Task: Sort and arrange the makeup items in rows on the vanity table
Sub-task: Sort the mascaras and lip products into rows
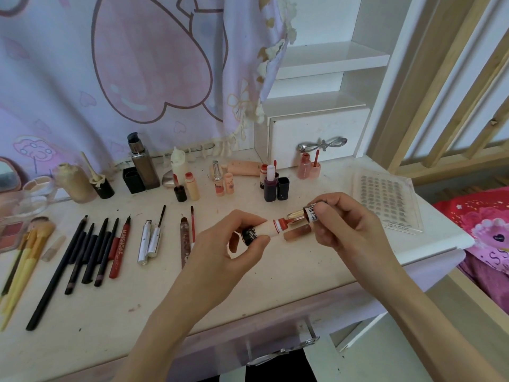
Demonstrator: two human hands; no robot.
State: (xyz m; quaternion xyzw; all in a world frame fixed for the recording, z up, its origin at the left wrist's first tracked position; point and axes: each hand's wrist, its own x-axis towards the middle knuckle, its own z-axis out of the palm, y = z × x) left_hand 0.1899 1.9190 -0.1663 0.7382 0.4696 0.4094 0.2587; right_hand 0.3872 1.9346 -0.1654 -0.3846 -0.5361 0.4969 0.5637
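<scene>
While the left hand (239, 238) pinches the cream lip-tint tube (263, 228) between thumb and curled fingers, the right hand (338, 220) grips its gold-collared cap (304, 214), the red applicator just meeting the tube's red neck above the vanity table (275, 277). The fingers hide the tube's dark end and most of the cap's lettering, so the label cannot be read. A brownish tube (298, 232) lies on the table just behind the hands, partly covered by them. To the left, dark pencils (82, 252) and a red liner (119, 249) lie in a row, with two silver mascara parts (148, 242) beside them; yellow-handled brushes (24, 252) are cut off at the left edge. Bottles and small lip tubes stand along the back. A clear lash tray (385, 199) sits near the table's right corner. Bare tabletop shows in front of the hands, up to the near edge.
</scene>
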